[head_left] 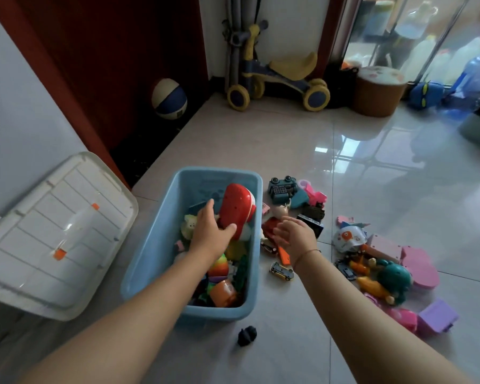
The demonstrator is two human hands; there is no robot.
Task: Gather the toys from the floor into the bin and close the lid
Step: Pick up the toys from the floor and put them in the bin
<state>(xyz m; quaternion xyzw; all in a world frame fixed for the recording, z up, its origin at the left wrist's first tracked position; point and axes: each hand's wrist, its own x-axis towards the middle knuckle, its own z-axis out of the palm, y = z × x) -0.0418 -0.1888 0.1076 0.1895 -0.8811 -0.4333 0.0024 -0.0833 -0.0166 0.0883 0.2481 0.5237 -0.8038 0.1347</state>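
Left hand in the bin on the red toy, right hand hovering just past the rim

From where I'm watching, my left hand (209,231) is down inside the blue bin (153,245), fingers and thumb wrapped round the lower end of a big red toy (237,207) that leans on the bin's right wall, on top of the jumble already in there. My right hand (294,235) is just right of the bin, fingers loosely spread, gripping nothing, over a little red toy (269,227) on the floor (288,139). More toys (385,270) are scattered further right of the bin, a small toy car (281,271) sits close to its right wall, and a black lump (247,335) lies just in front. The clear lid (53,234) is off, left of the bin.
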